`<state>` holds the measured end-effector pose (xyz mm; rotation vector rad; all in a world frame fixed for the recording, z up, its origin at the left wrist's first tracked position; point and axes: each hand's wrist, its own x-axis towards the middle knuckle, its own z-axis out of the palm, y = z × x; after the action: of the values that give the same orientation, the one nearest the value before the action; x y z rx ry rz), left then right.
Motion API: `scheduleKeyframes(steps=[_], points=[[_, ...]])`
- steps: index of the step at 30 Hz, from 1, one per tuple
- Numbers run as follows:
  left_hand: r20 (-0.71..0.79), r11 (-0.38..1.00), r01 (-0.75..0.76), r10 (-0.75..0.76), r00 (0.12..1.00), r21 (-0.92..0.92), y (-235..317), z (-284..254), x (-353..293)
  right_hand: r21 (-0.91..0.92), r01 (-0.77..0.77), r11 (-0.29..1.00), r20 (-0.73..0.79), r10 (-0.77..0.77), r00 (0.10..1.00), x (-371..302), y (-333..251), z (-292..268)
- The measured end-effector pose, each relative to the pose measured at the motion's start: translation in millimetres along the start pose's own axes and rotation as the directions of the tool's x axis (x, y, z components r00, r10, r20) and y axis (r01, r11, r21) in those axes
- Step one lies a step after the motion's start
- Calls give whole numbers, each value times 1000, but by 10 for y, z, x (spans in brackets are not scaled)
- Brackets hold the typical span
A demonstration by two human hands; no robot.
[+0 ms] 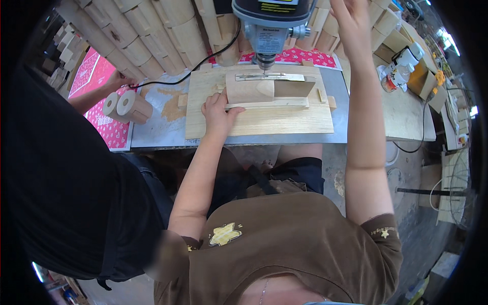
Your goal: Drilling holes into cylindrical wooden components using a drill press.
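Observation:
A pale half-round wooden block [249,90] lies in a wooden jig [274,119] beneath a drill press [269,38]. My left hand [217,109] grips the block's left end, with the thumb along the jig's front rail. Behind the block, a metal strip [292,77] runs under the drill chuck [265,62]. A flat brown plate [295,89] stands at the block's right. My right hand [352,23] is raised to the right of the drill head; its fingers are partly cut off by the top edge, so what they hold does not show.
Stacked wooden pieces [157,35] line the back of the table. At left, a co-worker's hand [119,81] is near two wooden cylinders [133,107] with holes in their ends. A black cable [175,82] crosses the tabletop by sawdust [174,109]. A bottle [396,79] stands at right.

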<state>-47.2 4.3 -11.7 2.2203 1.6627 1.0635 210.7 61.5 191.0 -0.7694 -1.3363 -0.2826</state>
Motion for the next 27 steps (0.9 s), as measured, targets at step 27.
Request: scheduleKeyframes(steps=[27], points=[[-53, 982, -120, 113, 992, -144, 49, -33, 65, -341, 30, 940, 278, 70, 958, -445, -657, -368]])
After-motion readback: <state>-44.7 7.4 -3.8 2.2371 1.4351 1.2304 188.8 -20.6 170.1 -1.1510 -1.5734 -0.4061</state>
